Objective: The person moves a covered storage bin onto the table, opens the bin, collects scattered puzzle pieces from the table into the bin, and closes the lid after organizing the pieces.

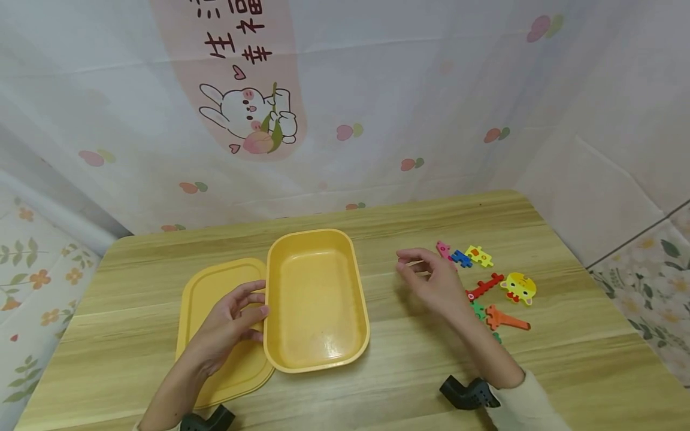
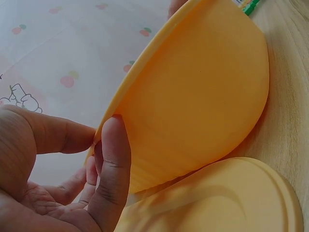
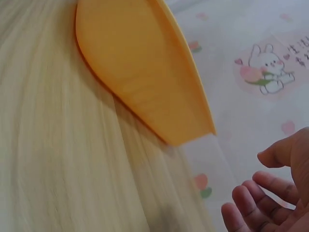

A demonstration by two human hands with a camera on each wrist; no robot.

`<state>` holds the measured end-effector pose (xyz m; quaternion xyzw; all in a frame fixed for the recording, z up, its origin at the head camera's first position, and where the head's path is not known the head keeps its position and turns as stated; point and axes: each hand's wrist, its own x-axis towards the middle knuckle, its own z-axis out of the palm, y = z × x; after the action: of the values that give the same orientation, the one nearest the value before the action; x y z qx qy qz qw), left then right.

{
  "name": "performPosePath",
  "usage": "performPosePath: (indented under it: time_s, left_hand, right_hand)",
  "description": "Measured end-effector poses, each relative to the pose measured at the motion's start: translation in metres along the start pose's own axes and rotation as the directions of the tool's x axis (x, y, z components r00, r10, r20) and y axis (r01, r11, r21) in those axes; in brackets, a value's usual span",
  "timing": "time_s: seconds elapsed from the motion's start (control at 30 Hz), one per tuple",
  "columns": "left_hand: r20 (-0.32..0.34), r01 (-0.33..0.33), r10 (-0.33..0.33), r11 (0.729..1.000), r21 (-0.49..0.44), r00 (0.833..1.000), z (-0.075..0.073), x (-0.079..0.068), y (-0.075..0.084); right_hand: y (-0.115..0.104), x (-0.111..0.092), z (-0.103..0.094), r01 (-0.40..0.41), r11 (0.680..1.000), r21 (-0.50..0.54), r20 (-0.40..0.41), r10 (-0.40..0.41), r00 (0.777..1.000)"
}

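Observation:
A yellow plastic box (image 1: 318, 299) stands in the middle of the wooden table, with nothing inside. My left hand (image 1: 229, 329) pinches its left rim between thumb and fingers; the left wrist view shows the thumb (image 2: 116, 159) against the box wall. Partly beneath that hand lies the yellow lid (image 1: 207, 293), flat at the left. To the right of the box, my right hand (image 1: 433, 281) hovers with loosely bent fingers and holds nothing. In the right wrist view its fingers (image 3: 246, 198) are apart from the box.
Beyond the right hand lie colourful puzzle pieces: pink (image 1: 443, 249), blue (image 1: 461, 258), yellow (image 1: 479, 256), red (image 1: 487, 286), green (image 1: 478, 309) and orange (image 1: 507, 318), plus a yellow animal head (image 1: 519, 288). A patterned white cloth (image 1: 377, 90) hangs behind the table.

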<state>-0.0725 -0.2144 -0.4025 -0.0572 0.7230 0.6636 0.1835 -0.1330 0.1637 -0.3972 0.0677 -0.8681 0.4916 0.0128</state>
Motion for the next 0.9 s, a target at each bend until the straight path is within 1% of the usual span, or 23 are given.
performPosePath:
  time_s: [0.2,0.53,0.8,0.9]
  left_hand:
    - [0.004,-0.004,0.004,1.000,-0.004,1.000,-0.001,0.001,0.000]
    - [0.014,-0.017,0.017,1.000,-0.019,1.000,0.000,0.000,-0.001]
    - [0.012,-0.009,0.009,1.000,-0.018,1.000,0.000,0.000,-0.001]
    - [0.013,-0.010,0.010,1.000,-0.014,1.000,0.000,0.000,-0.001]
  right_hand:
    - [0.010,0.003,-0.008,0.007,0.997,-0.080,-0.040,-0.010,0.999]
    - [0.022,0.008,-0.018,-0.011,0.998,-0.068,-0.066,0.007,0.998]
    - [0.029,0.009,-0.020,-0.011,0.987,-0.162,-0.086,-0.003,0.996]
    - [0.032,0.009,-0.021,-0.012,0.983,-0.183,-0.094,-0.005,0.996]
